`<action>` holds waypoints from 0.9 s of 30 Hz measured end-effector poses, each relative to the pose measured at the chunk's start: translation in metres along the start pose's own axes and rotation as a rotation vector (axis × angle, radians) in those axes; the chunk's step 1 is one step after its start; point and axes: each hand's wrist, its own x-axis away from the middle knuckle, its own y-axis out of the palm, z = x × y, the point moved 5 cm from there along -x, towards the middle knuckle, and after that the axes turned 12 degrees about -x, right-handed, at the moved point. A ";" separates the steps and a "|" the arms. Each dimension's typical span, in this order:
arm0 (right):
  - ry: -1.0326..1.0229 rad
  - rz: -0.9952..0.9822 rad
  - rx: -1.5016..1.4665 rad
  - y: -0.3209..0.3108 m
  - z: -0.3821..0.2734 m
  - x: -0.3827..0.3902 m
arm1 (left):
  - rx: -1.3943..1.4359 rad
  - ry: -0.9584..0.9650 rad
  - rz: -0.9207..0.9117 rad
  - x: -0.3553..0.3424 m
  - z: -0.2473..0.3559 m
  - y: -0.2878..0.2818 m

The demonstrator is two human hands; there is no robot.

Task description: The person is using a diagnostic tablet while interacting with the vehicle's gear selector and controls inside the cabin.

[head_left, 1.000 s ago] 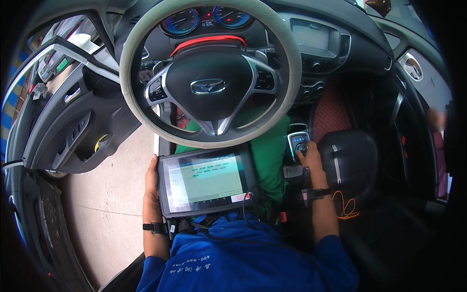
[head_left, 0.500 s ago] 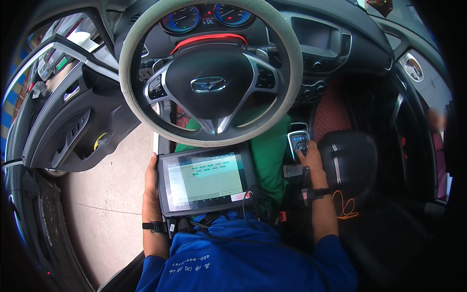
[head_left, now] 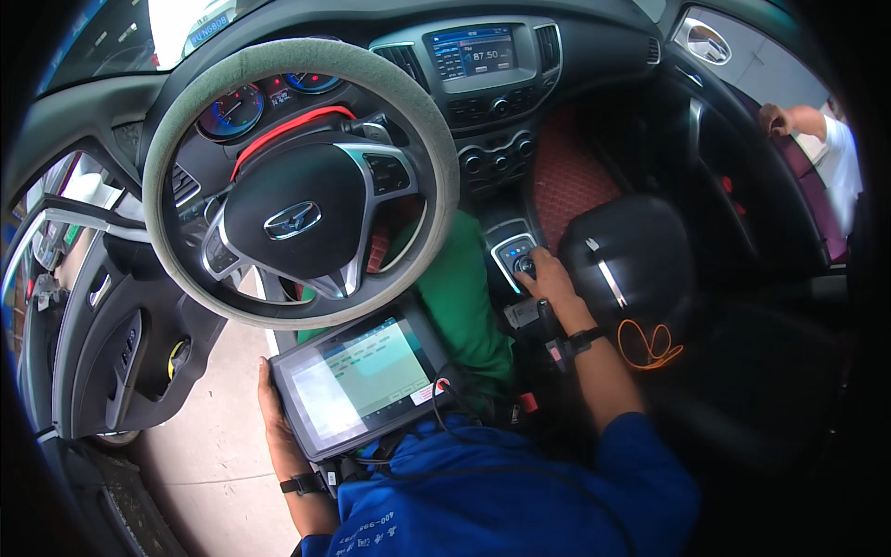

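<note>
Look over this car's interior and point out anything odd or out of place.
An orange cord lies in loose loops on the passenger side, looking stray. The driver's door stands open though the person is seated with a tablet, which seems mildly odd. No spill or damage is evident.

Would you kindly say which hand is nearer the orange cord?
Right: the right hand is at the console knob, forward and left of the orange cord; the left hand is farther, at the left edge of the tablet.

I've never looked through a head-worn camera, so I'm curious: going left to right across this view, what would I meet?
Open car door, left hand, tablet, right hand, orange cord, another person's hand.
</note>
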 end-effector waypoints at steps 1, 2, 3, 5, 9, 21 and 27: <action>-0.010 0.009 0.001 0.000 0.003 0.000 | -0.015 -0.012 0.019 0.000 0.000 -0.001; -0.022 0.017 0.002 0.002 0.004 -0.001 | -0.029 -0.024 0.040 0.000 0.001 -0.002; -0.030 0.009 -0.002 0.002 -0.001 -0.002 | -0.013 -0.025 0.055 0.005 0.001 -0.002; 0.028 -0.060 -0.017 0.005 -0.009 -0.006 | 0.049 -0.022 -0.003 0.012 0.003 0.004; -0.122 0.004 -0.040 0.008 0.010 -0.005 | 0.087 -0.046 0.012 -0.002 -0.006 -0.009; -0.184 -0.027 -0.025 0.013 0.010 -0.005 | 0.012 -0.055 0.113 0.015 0.010 0.003; -0.171 -0.005 -0.063 0.007 0.005 -0.003 | 0.012 -0.061 0.099 0.010 0.006 -0.001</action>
